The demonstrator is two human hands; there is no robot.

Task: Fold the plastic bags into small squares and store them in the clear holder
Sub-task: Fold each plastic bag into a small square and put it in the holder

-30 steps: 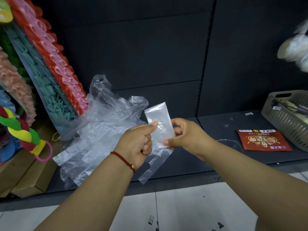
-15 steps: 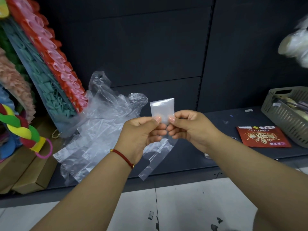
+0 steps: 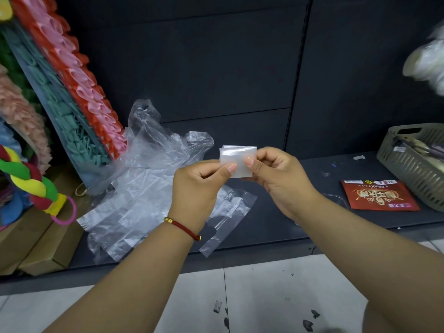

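I am pinching the folded bag [image 3: 236,161] from both sides: my left hand [image 3: 199,188] is clamping its left edge between thumb and curled forefinger, and my right hand [image 3: 276,181] is doing the same on the right edge, thumbnail facing me. The bag is sitting in the air between the two hands, above the dark shelf [image 3: 276,227], already down to a small, nearly square packet with a layered top edge showing. To finish this step well, I judge I should be running the thumbs along the crease to press the air out, keeping the layers lined up so the slippery film is not sliding apart, and holding pressure until the packet is staying flat. Thin plastic like this will likely be springing open the instant the pinch loosens, so one hand should be keeping hold while the other lets go.

Both my forearms are reaching forward from the bottom of the view and converging, wrists slightly raised, knuckles outward; a red cord bracelet [image 3: 182,228] is circling the left wrist.

Beyond the hands, the loose bags [image 3: 134,193] waiting to be folded are lying in a crumpled heap on the shelf to the left. I cannot make out the clear holder with any certainty; a grey basket [image 3: 408,164] is sitting far right, with a red packet [image 3: 378,195] near it
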